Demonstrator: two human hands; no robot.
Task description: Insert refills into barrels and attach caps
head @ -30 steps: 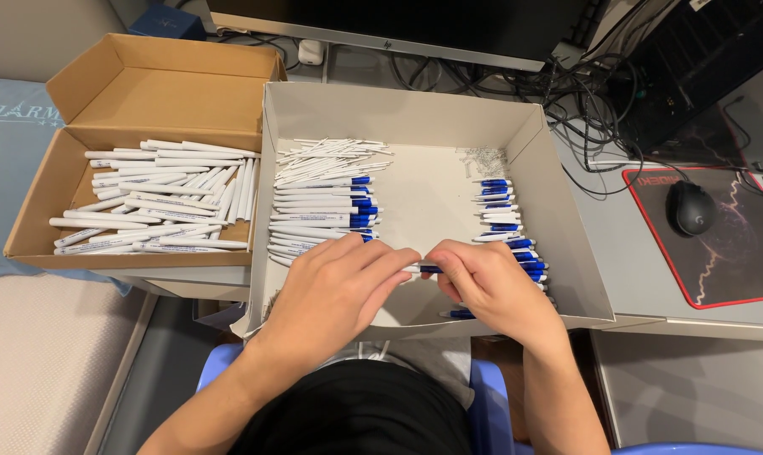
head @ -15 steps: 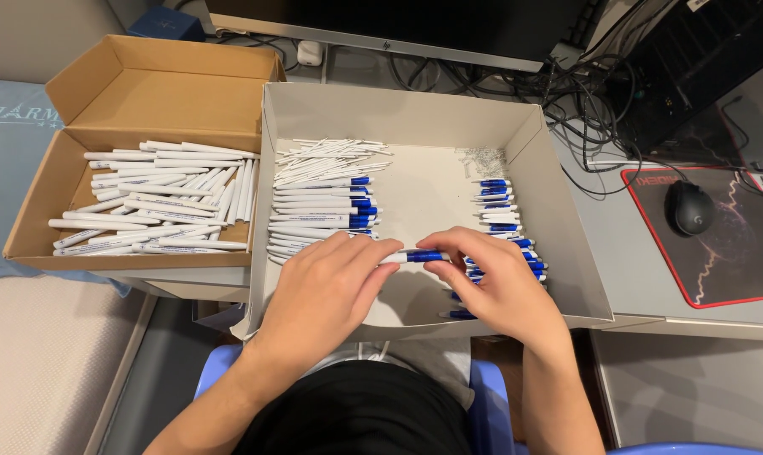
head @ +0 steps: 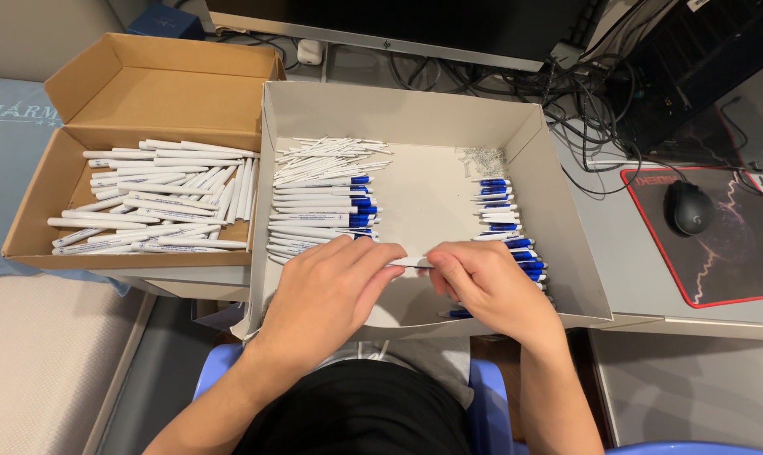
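Both hands, left hand (head: 331, 282) and right hand (head: 483, 282), pinch a slim white pen (head: 413, 262), seemingly capless, mostly hidden.

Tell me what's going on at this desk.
A person is working over a white tray-like box. The left hand and right hand together hold one white pen between their fingertips. Rows of blue-tipped white pens lie in that box on the left, short blue pieces on the right. A brown cardboard box alongside holds plain white pens.
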